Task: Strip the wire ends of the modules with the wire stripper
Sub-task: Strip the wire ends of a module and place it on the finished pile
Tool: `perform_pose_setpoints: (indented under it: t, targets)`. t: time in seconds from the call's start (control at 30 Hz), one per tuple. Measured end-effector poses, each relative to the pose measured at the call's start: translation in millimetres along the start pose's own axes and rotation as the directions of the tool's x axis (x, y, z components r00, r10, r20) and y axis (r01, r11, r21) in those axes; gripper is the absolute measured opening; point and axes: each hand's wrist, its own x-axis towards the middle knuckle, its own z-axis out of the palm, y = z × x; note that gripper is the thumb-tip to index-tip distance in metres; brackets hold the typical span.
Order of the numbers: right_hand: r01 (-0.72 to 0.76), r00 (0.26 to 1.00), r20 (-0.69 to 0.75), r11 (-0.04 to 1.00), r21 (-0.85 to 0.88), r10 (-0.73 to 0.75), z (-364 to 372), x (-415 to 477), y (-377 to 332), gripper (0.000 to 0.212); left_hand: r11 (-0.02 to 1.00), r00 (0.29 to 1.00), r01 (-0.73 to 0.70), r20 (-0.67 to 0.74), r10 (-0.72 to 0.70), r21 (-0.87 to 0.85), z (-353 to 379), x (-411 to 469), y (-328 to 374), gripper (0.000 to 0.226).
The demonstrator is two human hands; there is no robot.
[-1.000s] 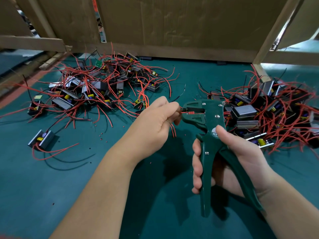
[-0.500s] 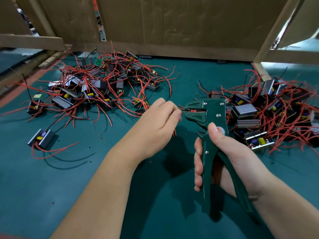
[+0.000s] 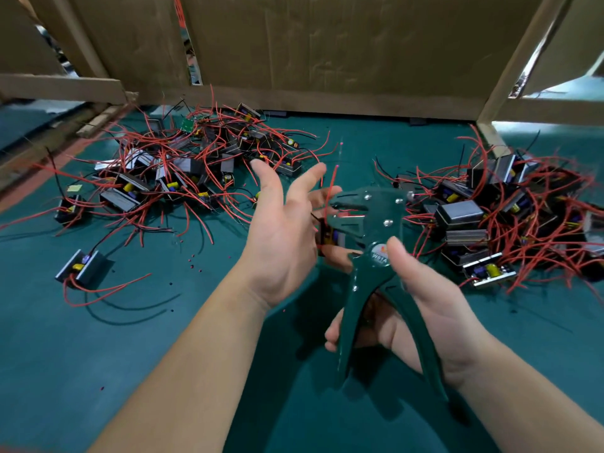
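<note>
My right hand [image 3: 421, 299] grips the two handles of the dark green wire stripper [image 3: 376, 230], thumb on its round label, jaws pointing left. My left hand [image 3: 281, 233] is just left of the jaws, palm turned up, thumb and forefinger spread straight. A small module [image 3: 328, 235] lies against its lower fingers, which curl under it; a red wire [image 3: 331, 184] rises from the module in front of the jaws. One heap of modules with red wires [image 3: 183, 171] lies at the back left, another heap [image 3: 496, 220] at the right.
A lone module [image 3: 83, 266] with looping red and black wires lies at the left on the green mat [image 3: 98, 354]. Small red insulation scraps [image 3: 192, 261] dot the mat. Cardboard walls [image 3: 327, 50] and wooden battens close the back and sides.
My left hand, which pinched a wire end in the jaws, has pulled away and spread its thumb and forefinger. The stripper handles have sprung apart and the tool has tilted.
</note>
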Motion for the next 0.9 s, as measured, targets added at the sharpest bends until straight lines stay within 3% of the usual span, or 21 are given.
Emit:
perform_pose_setpoints:
  t: [0.1, 0.23, 0.43, 0.53, 0.6, 0.63, 0.67, 0.73, 0.77, 0.8, 0.9]
  targets:
    - [0.001, 0.995, -0.101, 1.0, 0.002, -0.001, 2.1, 2.4, 0.7, 0.066, 0.999, 0.99, 0.037, 0.138, -0.038, 0.015, 1.0, -4.0, -3.1, 0.097]
    - [0.092, 0.983, -0.165, 0.995, 0.043, -0.084, -2.1, 3.0, -4.7, 0.06, 0.999, 0.99, -0.006, 0.139, 0.011, -0.033, -5.8, -0.5, -3.0, 0.1]
    - [0.121, 0.977, -0.183, 0.991, 0.06, -0.108, -6.3, 3.0, -6.4, 0.058, 0.999, 0.984, 0.039, 0.171, -0.045, 0.038, -6.5, 2.1, -11.1, 0.111]
    - [0.243, 0.938, -0.25, 0.97, -0.021, -0.24, -9.0, 4.2, -6.6, 0.052, 0.998, 0.993, 0.02, 0.115, -0.028, 0.067, -11.1, 2.8, -4.7, 0.103]
    - [0.326, 0.878, -0.346, 0.943, -0.071, -0.33, -12.7, 4.5, -11.3, 0.041, 0.981, 0.994, -0.1, -0.036, 0.107, 0.164, -15.7, 3.1, -0.7, 0.084]
    - [0.344, 0.85, -0.395, 0.935, -0.089, -0.35, -15.3, 4.2, -14.7, 0.042, 0.934, 0.964, -0.179, -0.135, 0.23, 0.31, -20.0, 4.3, 0.1, 0.067]
    - [0.346, 0.829, -0.434, 0.933, -0.099, -0.353, -18.0, 3.6, -18.2, 0.043, 0.821, 0.895, -0.226, -0.221, 0.388, 0.525, -26.5, 6.1, 2.1, 0.047]
    - [0.322, 0.81, -0.497, 0.945, -0.065, -0.31, -22.3, 2.4, -23.3, 0.046, 0.464, 0.709, -0.099, -0.265, 0.653, 0.88, -46.1, 9.2, 9.1, 0.023]
    - [0.294, 0.815, -0.511, 0.955, -0.043, -0.274, -23.7, 2.0, -23.9, 0.047, 0.358, 0.634, -0.005, -0.274, 0.723, 0.934, -57.9, 10.7, 11.9, 0.025]
    - [0.259, 0.826, -0.511, 0.965, -0.032, -0.238, -24.1, 1.5, -23.9, 0.05, 0.366, 0.562, 0.031, -0.319, 0.763, 0.93, -68.0, 11.1, 15.4, 0.029]
    - [0.159, 0.88, -0.456, 0.987, 0.015, -0.134, -21.6, 1.5, -22.5, 0.054, 0.603, 0.424, -0.125, -0.507, 0.751, 0.788, -80.7, 7.9, 25.9, 0.035]
